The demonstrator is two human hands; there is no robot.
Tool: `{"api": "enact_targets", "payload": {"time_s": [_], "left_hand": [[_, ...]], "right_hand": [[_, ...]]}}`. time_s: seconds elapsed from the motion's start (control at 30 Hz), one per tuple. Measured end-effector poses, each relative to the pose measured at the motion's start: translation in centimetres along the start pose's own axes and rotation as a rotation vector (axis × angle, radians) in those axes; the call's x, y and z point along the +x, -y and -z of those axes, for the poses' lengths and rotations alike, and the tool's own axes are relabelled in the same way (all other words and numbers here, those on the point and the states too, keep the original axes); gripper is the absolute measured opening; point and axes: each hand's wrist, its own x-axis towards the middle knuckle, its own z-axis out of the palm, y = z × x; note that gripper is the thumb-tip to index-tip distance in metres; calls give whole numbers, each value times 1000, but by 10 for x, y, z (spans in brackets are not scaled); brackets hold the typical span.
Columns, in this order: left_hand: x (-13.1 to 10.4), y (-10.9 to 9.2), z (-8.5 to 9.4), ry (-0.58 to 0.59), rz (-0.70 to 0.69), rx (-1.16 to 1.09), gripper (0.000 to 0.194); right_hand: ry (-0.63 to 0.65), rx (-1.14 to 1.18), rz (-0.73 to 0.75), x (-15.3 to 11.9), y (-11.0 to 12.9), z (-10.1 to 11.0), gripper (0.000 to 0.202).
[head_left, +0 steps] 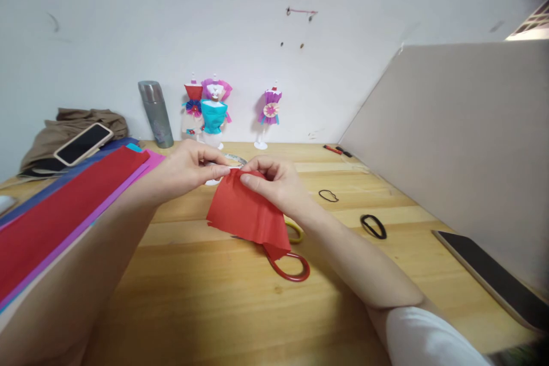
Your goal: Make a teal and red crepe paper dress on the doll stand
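A small piece of red crepe paper (249, 211) hangs between my two hands above the table. My left hand (189, 168) pinches its upper left edge between thumb and fingers. Along the top edge, my right hand (274, 183) grips the same piece with thumb and fingers, where the paper looks gathered. Below it lies a pair of scissors (302, 274) with one red and one yellow handle loop; the paper hides most of the blades. Just behind my fingers shows part of a roll of tape (235, 158), mostly covered by the hands.
Long red, purple and blue crepe sheets (77, 206) lie at left by a phone (83, 144) and brown cloth (81, 123). A flask (156, 114) and several dressed mini mannequins (270, 108) stand along the wall. Black hair ties (373, 226) and a dark tablet (489, 277) lie right.
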Motion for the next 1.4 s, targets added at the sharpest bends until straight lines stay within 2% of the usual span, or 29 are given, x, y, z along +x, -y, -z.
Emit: {"api": "enact_targets", "payload": {"time_s": [0.2, 0.53, 0.77, 1.4], "left_hand": [[-1, -3, 0, 6, 0, 4, 24], [-2, -7, 0, -3, 22, 1, 25], [-3, -9, 2, -10, 66, -19, 21], [-3, -7, 2, 2, 23, -1, 22]], "right_hand": [[19, -1, 48, 0, -2, 1, 14], [-54, -147, 137, 0, 0, 1, 12], [-61, -140, 93, -1, 2, 3, 15], [-71, -195, 106, 1, 1, 4, 15]]}}
